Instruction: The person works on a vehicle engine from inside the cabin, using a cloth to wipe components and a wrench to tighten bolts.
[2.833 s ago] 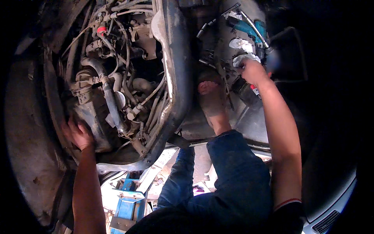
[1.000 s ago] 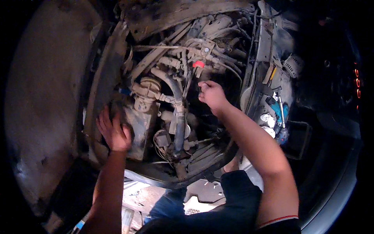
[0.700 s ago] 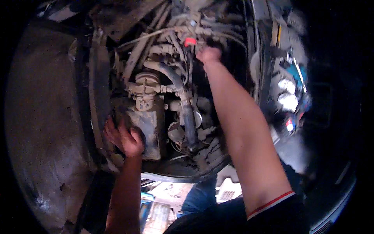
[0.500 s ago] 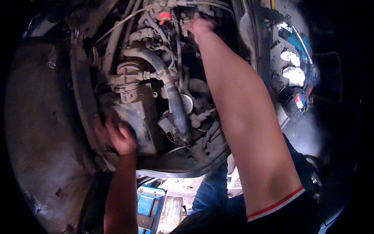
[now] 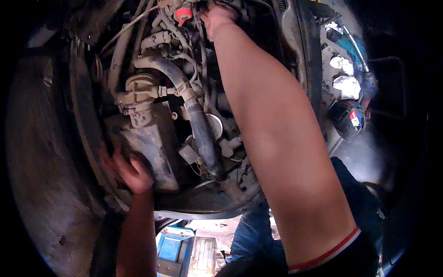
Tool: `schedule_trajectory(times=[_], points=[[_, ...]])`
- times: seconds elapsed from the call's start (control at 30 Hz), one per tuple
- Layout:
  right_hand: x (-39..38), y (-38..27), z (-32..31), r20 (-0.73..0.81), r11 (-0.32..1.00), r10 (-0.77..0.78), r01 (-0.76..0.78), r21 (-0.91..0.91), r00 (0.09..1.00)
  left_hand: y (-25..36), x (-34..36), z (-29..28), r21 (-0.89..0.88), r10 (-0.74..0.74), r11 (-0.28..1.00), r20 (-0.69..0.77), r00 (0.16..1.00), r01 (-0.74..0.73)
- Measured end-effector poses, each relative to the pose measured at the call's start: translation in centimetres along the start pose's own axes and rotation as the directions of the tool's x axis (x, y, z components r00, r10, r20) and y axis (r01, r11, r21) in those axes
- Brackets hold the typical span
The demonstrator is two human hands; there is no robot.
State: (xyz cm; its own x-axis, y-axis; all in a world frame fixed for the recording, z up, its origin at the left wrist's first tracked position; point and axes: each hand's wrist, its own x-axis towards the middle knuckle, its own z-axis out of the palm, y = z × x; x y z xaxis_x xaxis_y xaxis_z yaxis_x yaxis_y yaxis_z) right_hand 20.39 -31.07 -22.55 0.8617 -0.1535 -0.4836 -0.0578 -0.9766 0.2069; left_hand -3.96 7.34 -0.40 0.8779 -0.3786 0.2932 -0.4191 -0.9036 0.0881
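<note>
My left hand (image 5: 127, 168) rests with fingers spread between a dusty, box-shaped housing (image 5: 154, 152) and the left edge of the engine bay. It holds nothing. My right arm stretches far into the bay. At its end my right hand (image 5: 218, 17) is among hoses and parts, right of a red cap (image 5: 183, 15). Its fingertips are dim and partly hidden, so any grip cannot be made out. Between the hands runs a thick black hose (image 5: 200, 131), curving down past a dusty round valve-like part (image 5: 142, 92) on the housing.
A dark body panel (image 5: 46, 152) borders the bay on the left. Along the right ledge lie a teal tool (image 5: 344, 42), crumpled white wads (image 5: 347, 87) and a dark, round-ended object (image 5: 345, 117). A blue metal case (image 5: 170, 247) lies below the front rim.
The view has shifted, so the engine parts sit slightly further left. My right hand has moved a little closer to the red cap. My left hand stays beside the housing, fingers spread.
</note>
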Motion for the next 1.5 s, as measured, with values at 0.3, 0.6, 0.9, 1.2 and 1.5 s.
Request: schedule_trajectory(times=[0.3, 0.6, 0.9, 1.2, 1.5], points=[[4.0, -2.7, 1.5, -0.028, 0.916, 0.129, -0.108, 0.387, 0.991, 0.0, 0.3, 0.4, -0.045, 0.051, 0.998, 0.023, 0.998, -0.050], [0.8, -2.8, 0.1, 0.033, -0.034, 0.583, -0.016, 0.999, 0.812, -0.3, 0.2, 0.4, 0.035, 0.035, 0.999, 0.037, 0.999, -0.036], [-4.4, -2.7, -4.5, 0.280, -0.888, 0.440, 0.460, -0.005, 0.853, -0.1, 0.0, 0.0, 0.013, 0.000, 1.000, 0.061, 0.998, -0.001], [2.5, -4.6, 1.1, 0.335, -0.763, 0.647, 0.584, 0.278, 0.685, -0.3, -0.4, 0.0, 0.087, -0.076, 0.994, 0.064, 0.995, 0.071], [-1.2, -3.9, 0.0, 0.208, -0.848, 0.514, 0.529, -0.019, 0.832, -0.1, -0.1, -0.3, 0.128, -0.129, 0.985, 0.075, 0.989, 0.118]])
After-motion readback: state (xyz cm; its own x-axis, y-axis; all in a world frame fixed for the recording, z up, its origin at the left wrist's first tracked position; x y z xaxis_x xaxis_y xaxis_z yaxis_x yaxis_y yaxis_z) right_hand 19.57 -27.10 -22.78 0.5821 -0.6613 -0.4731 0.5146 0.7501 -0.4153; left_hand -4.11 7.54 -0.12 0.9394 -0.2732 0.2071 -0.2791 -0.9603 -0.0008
